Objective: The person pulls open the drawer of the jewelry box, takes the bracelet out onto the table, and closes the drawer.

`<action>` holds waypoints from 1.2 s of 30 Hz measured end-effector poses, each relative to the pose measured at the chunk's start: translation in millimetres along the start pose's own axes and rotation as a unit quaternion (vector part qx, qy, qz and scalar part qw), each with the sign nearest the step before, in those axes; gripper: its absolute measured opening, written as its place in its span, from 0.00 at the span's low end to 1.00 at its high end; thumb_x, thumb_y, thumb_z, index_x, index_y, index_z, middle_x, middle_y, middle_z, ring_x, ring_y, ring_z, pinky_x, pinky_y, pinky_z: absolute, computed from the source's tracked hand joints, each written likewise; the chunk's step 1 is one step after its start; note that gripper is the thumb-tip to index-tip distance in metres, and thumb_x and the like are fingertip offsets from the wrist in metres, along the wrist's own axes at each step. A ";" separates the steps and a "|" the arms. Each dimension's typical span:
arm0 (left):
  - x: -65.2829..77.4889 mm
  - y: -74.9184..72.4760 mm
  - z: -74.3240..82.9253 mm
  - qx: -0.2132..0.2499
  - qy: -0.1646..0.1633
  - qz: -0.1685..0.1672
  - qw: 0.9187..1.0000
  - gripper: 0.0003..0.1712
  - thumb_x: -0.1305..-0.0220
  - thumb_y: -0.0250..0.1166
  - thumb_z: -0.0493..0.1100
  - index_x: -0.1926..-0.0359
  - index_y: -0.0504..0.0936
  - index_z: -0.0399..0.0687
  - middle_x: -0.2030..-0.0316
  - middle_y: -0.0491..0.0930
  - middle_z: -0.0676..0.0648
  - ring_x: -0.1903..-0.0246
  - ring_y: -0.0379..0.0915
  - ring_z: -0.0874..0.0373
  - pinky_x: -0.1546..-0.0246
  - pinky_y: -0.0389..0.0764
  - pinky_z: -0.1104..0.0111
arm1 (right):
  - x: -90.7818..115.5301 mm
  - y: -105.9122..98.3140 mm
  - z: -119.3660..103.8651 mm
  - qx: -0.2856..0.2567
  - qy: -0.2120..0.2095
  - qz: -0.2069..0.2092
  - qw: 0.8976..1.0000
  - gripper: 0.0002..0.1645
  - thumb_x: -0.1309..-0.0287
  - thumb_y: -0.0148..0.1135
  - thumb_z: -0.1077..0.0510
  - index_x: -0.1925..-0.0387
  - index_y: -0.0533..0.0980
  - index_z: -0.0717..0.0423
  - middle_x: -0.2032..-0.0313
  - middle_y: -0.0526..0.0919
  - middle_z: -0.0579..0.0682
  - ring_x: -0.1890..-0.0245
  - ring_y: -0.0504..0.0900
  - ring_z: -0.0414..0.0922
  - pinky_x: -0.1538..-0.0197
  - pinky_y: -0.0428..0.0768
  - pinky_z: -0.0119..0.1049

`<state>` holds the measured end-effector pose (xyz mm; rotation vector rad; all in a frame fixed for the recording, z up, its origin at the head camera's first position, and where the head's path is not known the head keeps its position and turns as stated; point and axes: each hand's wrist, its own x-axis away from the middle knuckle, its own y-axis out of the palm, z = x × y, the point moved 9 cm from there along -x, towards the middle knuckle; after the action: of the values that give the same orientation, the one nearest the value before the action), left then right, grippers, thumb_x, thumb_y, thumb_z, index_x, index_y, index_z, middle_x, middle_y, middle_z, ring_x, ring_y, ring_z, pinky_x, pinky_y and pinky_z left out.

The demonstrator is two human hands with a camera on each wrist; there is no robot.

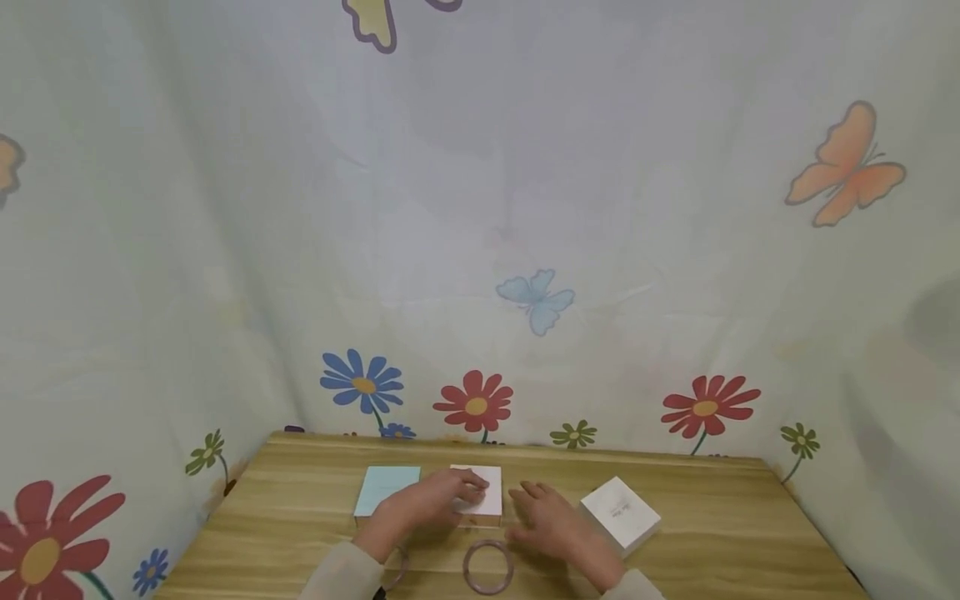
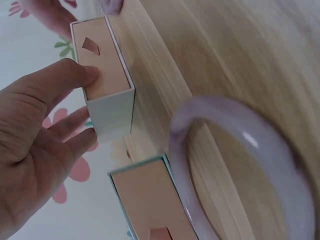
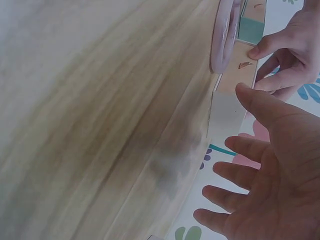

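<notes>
My left hand point(image 1: 431, 502) grips the middle white box point(image 1: 491, 493). Its thumb presses on the tan front panel point(image 2: 107, 65), which has a small cut-out flap, while the other fingers reach over the top. Just right of this box is my right hand point(image 1: 551, 521), fingers spread and holding nothing; in the right wrist view its thumb tip is near the box's white side point(image 3: 227, 117). A pale lilac bangle point(image 1: 488, 592) lies in front of the box. Left of the box sits a turquoise box point(image 1: 386, 487), also tan-fronted in the left wrist view.
Another white box point(image 1: 618, 512) with grey lettering sits angled on the right, behind my right wrist. A second bangle point(image 1: 406, 568) is partly hidden by my left wrist. The wooden table point(image 1: 712, 533) ends at a curtain point(image 1: 622, 350) printed with flowers and butterflies.
</notes>
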<state>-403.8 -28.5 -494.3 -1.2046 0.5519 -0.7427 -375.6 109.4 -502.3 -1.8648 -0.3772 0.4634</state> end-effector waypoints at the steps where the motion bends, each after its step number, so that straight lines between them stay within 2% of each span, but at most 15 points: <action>1: -1.2 0.5 1.7 -0.002 0.002 0.000 1.000 0.24 0.37 0.71 0.36 0.39 0.84 0.51 0.35 0.77 0.55 0.34 0.71 0.55 0.35 0.74 0.60 | 0.0 -0.6 0.4 -0.001 0.002 -0.002 1.000 0.38 0.40 0.70 0.43 0.36 0.75 0.61 0.35 0.74 0.65 0.36 0.72 0.67 0.37 0.73 0.61; 7: -5.1 3.3 2.3 -0.010 -0.012 -0.001 1.000 0.26 0.38 0.72 0.36 0.39 0.84 0.53 0.35 0.76 0.57 0.33 0.70 0.56 0.34 0.73 0.60 | -2.4 -4.4 1.9 -0.002 0.005 -0.003 1.000 0.39 0.41 0.71 0.44 0.37 0.75 0.65 0.36 0.75 0.65 0.36 0.73 0.65 0.36 0.73 0.59; 12: -5.8 4.7 2.8 -0.019 -0.007 0.002 1.000 0.26 0.40 0.72 0.35 0.39 0.84 0.52 0.35 0.76 0.56 0.34 0.70 0.55 0.34 0.72 0.61 | -0.5 -5.4 4.3 -0.021 0.023 -0.011 0.999 0.42 0.41 0.71 0.45 0.37 0.73 0.71 0.36 0.75 0.67 0.36 0.74 0.63 0.34 0.73 0.57; 16: -4.4 5.6 3.8 -0.024 -0.002 0.005 1.000 0.27 0.42 0.72 0.34 0.40 0.84 0.50 0.35 0.77 0.54 0.34 0.71 0.54 0.33 0.72 0.60 | 1.4 -4.7 5.1 -0.023 0.032 -0.018 0.999 0.42 0.41 0.71 0.45 0.36 0.72 0.72 0.37 0.75 0.67 0.36 0.74 0.62 0.36 0.74 0.56; 18: -3.3 5.9 3.0 -0.022 -0.003 0.012 1.000 0.26 0.42 0.72 0.35 0.40 0.84 0.49 0.36 0.77 0.53 0.35 0.72 0.54 0.34 0.72 0.60 | 1.6 -5.5 5.3 -0.007 0.026 -0.013 1.000 0.41 0.41 0.71 0.45 0.37 0.74 0.70 0.37 0.76 0.67 0.38 0.76 0.62 0.37 0.76 0.55; 21: -1.2 5.8 0.1 -0.008 -0.023 0.032 0.999 0.23 0.39 0.71 0.40 0.42 0.84 0.49 0.37 0.77 0.52 0.36 0.72 0.53 0.34 0.72 0.59 | 0.5 -8.9 7.1 0.009 0.017 0.000 1.000 0.38 0.43 0.73 0.47 0.39 0.75 0.69 0.39 0.76 0.67 0.40 0.78 0.63 0.40 0.78 0.55; 24: 0.6 4.8 0.3 0.012 -0.045 0.062 0.997 0.21 0.35 0.69 0.45 0.41 0.83 0.51 0.36 0.76 0.50 0.35 0.71 0.52 0.33 0.72 0.56 | -0.2 -14.2 13.5 -0.002 0.024 0.007 1.000 0.36 0.45 0.74 0.52 0.40 0.76 0.68 0.38 0.75 0.68 0.41 0.78 0.64 0.40 0.78 0.56; 28: 1.1 -0.3 14.6 0.026 -0.044 0.104 0.993 0.20 0.33 0.67 0.46 0.41 0.83 0.50 0.34 0.73 0.47 0.35 0.70 0.49 0.36 0.74 0.53 | 2.4 -24.4 23.8 -0.032 0.040 0.005 0.999 0.32 0.43 0.73 0.57 0.40 0.75 0.69 0.37 0.74 0.69 0.40 0.76 0.66 0.39 0.76 0.59; 31: -2.6 -4.1 30.3 0.005 -0.029 0.124 0.992 0.19 0.32 0.67 0.46 0.42 0.83 0.49 0.34 0.74 0.46 0.36 0.71 0.49 0.38 0.76 0.55 | 7.1 -36.0 29.2 -0.036 0.034 0.010 0.999 0.30 0.41 0.71 0.59 0.40 0.75 0.69 0.38 0.75 0.69 0.40 0.76 0.66 0.40 0.76 0.60; 36: -13.6 -2.4 57.1 -0.049 -0.006 0.124 0.991 0.19 0.30 0.65 0.51 0.43 0.84 0.49 0.37 0.76 0.48 0.38 0.73 0.51 0.39 0.77 0.59 | 18.0 -55.8 43.9 -0.034 0.040 0.021 0.998 0.30 0.40 0.71 0.59 0.40 0.75 0.70 0.39 0.76 0.68 0.41 0.77 0.66 0.41 0.77 0.59</action>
<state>-371.5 17.0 -476.2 -1.2039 0.7200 -0.5009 -383.3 172.1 -465.1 -1.9545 -0.3046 0.4071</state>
